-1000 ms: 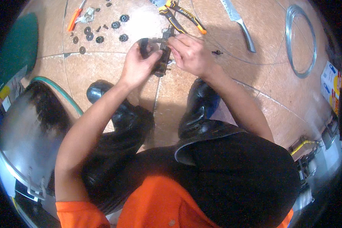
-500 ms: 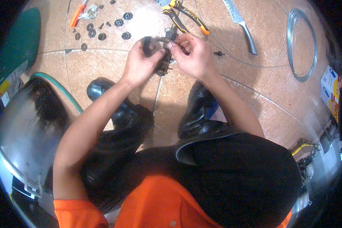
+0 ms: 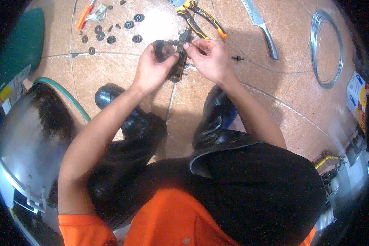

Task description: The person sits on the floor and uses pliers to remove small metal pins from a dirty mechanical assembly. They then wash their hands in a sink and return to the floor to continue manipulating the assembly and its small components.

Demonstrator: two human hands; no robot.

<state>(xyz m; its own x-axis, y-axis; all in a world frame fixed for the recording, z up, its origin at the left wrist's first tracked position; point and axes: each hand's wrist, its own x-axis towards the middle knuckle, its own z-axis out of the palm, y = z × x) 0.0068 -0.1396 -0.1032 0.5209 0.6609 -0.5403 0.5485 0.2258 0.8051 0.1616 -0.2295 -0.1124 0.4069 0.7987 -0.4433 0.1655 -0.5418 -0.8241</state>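
Note:
A dark, grimy metal fitting [image 3: 178,73] with a threaded upper end is held just above the tiled floor. My left hand [image 3: 153,67] is closed round its left side, gripping a black rounded part between thumb and fingers. Thumb and fingertips of my right hand [image 3: 211,59] pinch the fitting near its upper part. Whether a small piece sits in that pinch is hidden. Just beyond the hands lie pliers [image 3: 197,18] with black and yellow handles. A small dark threaded piece [image 3: 237,58] rests on the floor to the right of my right hand.
Several black knobs [image 3: 137,38], washers [image 3: 92,50] and screws lie at the far left, with an orange-handled tool [image 3: 83,17]. A knife [image 3: 267,41] and a wire coil [image 3: 313,49] lie right. A green hose [image 3: 65,94] and a large metal vessel [image 3: 24,131] stand left.
My right hand's fingers have shifted slightly on the fitting, their tips drawing closer together. My left hand keeps its grip. The whole view has moved a little.

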